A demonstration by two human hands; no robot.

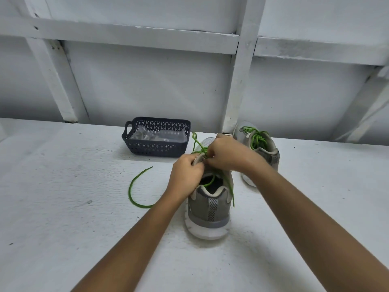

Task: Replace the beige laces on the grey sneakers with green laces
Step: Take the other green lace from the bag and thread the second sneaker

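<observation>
Far sneaker already wearing green. Near sneaker on counter partly laced. Left hand gripping its upper, fingers of right hand pinching green lace at eyelets. Top eyelets, tying remaining.

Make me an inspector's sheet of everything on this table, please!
Surface: white rough-painted table.
Job's things: near grey mesh sneaker, heel toward camera, green cord lace partly threaded, one end trailing on the table; far grey mesh sneaker already wears a green lace.
Clutter: dark blue perforated plastic basket holding pale items, unclear what.
Hands: left hand grips the near sneaker's upper; right hand pinches the lace.
Cables: nothing seen.
Surroundings: white wall with white wooden beams.
</observation>
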